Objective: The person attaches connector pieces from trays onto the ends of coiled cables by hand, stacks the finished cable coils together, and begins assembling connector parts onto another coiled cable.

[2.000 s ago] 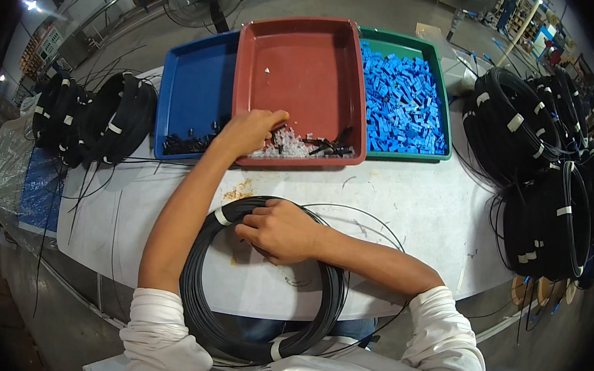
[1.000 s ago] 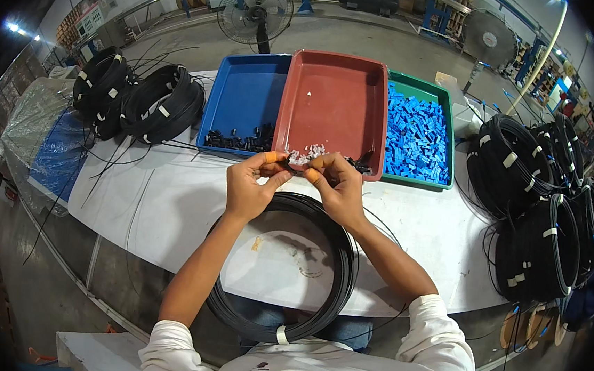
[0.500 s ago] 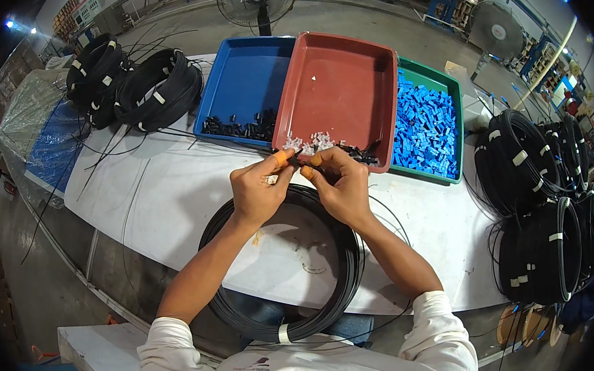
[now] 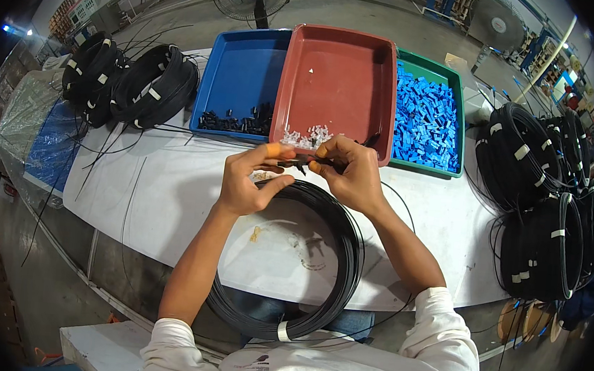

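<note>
Just in front of the red tray (image 4: 340, 84), my right hand (image 4: 353, 179) pinches a small black connector-like piece (image 4: 300, 165) between thumb and index finger; its exact kind is too small to tell. My left hand (image 4: 241, 181) is beside it, thumb apart from the outstretched fingers, whose tips reach the piece's left end. Orange coverings wrap some fingertips on both hands. Below the hands lies a coil of black cable (image 4: 350, 259), bound with white tape and overhanging the table's front edge. Small clear-white pieces (image 4: 308, 135) lie in the red tray's near end.
A blue tray (image 4: 244, 63) with small black parts stands left of the red one. To the right, a green tray (image 4: 463, 129) holds many blue pieces (image 4: 424, 115). Taped black cable coils (image 4: 155, 87) are at the left, more coils (image 4: 539, 250) at the right of the white table (image 4: 148, 209).
My left thumb and fingers have spread apart, and the hand has shifted slightly left. The right hand keeps its pinch. The whole view has shifted a little.
</note>
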